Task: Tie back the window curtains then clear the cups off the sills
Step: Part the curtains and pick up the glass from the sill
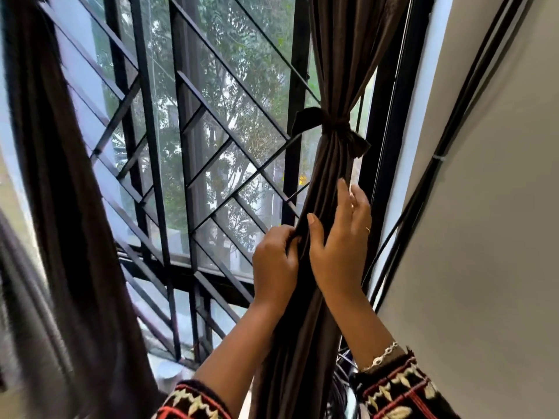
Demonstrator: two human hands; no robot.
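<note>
the brown curtain [332, 71] hangs in the right half of the frame, gathered into a tight bundle and bound by a knotted tie-back [334, 125] of the same cloth, right of centre. below the knot, the left hand [273, 261] pinches a fold at the bundle's left edge, fingers curled. the right hand [338, 246] lies against the bundle with fingers stretched upward and the thumb across the front. a second curtain [60, 176], blurred, hangs at far left, with the black window grille [208, 101] between them.
</note>
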